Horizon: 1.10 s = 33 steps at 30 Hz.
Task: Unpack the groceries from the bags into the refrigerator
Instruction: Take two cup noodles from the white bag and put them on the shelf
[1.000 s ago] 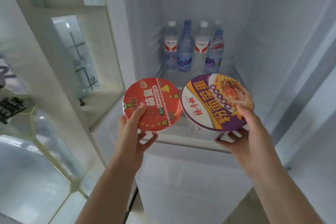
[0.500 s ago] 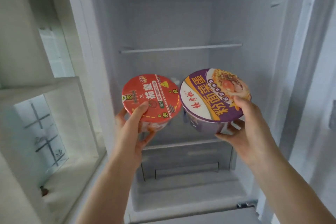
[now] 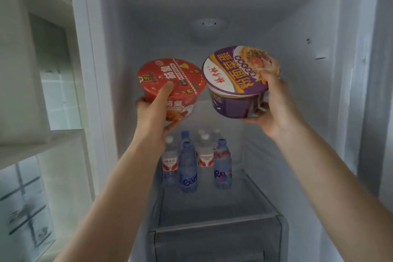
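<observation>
With the refrigerator (image 3: 319,91) open, the left hand (image 3: 155,112) grips a red noodle bowl (image 3: 180,78) and the right hand (image 3: 274,104) a purple noodle bowl (image 3: 231,87), thumbs on lids, raised at 12 o'clock above the water bottles (image 3: 188,168), likely bound for the shelf.
</observation>
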Tool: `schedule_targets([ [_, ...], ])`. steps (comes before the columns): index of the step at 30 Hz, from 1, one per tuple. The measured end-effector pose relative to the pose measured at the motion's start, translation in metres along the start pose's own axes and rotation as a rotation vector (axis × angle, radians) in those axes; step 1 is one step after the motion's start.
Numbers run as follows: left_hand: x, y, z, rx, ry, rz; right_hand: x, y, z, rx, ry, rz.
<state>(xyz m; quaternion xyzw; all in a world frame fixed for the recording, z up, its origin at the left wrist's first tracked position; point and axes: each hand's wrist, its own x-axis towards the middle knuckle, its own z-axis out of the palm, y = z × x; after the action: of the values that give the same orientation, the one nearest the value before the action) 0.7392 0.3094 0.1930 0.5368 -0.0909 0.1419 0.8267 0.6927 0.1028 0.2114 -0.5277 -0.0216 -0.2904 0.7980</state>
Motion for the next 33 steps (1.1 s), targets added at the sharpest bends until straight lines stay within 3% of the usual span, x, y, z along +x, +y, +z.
schedule_targets([
  [7, 0.043, 0.009, 0.020, 0.106, -0.001, 0.020, 0.038, -0.013, 0.026, -0.101, -0.019, 0.034],
  [13, 0.062, 0.012, 0.019, 0.155, -0.064, -0.024, 0.050, -0.015, 0.023, -0.479, -0.205, 0.034],
  [17, 0.067, 0.008, 0.016, 0.324, -0.036, 0.030, 0.052, -0.022, 0.015, -0.742, -0.244, 0.008],
  [20, 0.070, 0.001, 0.009, 0.582, -0.025, 0.132, 0.059, -0.021, 0.017, -0.782, -0.252, -0.157],
  [22, 0.070, -0.003, 0.006, 0.784, 0.076, 0.227, 0.064, -0.015, 0.024, -0.810, -0.212, -0.253],
  [24, 0.062, -0.004, 0.009, 0.968, 0.206, 0.452, 0.069, -0.007, 0.027, -0.804, -0.139, -0.321],
  [27, 0.054, 0.001, 0.016, 1.080, 0.198, 0.789, 0.074, 0.002, 0.029, -0.806, -0.032, -0.381],
  [33, 0.078, 0.003, 0.031, 1.215, 0.110, 0.791, 0.092, 0.013, 0.031, -0.840, -0.089, -0.504],
])
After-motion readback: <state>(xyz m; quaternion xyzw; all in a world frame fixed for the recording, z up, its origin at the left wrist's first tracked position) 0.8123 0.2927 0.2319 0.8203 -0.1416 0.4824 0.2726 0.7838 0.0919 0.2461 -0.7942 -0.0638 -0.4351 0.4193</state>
